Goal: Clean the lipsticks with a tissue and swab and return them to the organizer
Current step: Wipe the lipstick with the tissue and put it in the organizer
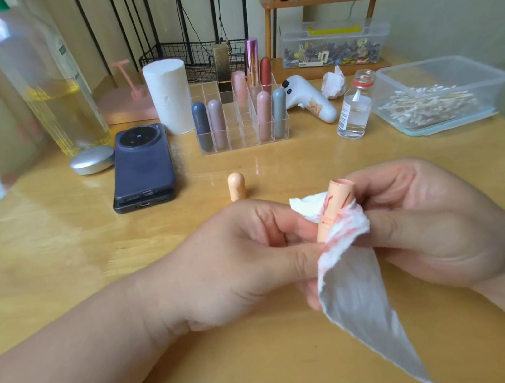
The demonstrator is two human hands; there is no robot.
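Just above the near part of the wooden table (57,253), both hands meet around one peach lipstick (340,194), held upright and slightly tilted with its open top toward the camera, probably so the smeared barrel can be seen while it is wiped. The left hand (248,257) curls its fingers round the lower part of the tube to steady it. The right hand (423,224) pinches a white tissue (356,300) against the barrel. The tissue wraps the tube's middle, shows red streaks there, and hangs down in a loose tail. Red marks are visible on the tube, so the wiping looks unfinished. Its matching cap (237,186) stands alone on the table just beyond the left hand, close by for recapping. Farther back, the clear organizer (243,140) holds several capped lipsticks, with empty compartments in the middle of its front row, a likely home for this one. To its right sit a white gadget (309,100), a crumpled tissue (333,84), a small clear bottle (353,107) and a tub of swabs (500,82). All are within the right hand's reach once the tissue is dropped. Two stacked phones (142,162) and a paper roll (168,95) lie left of the organizer. Nothing blocks the way from the hands to it, though the standing cap could be knocked over.
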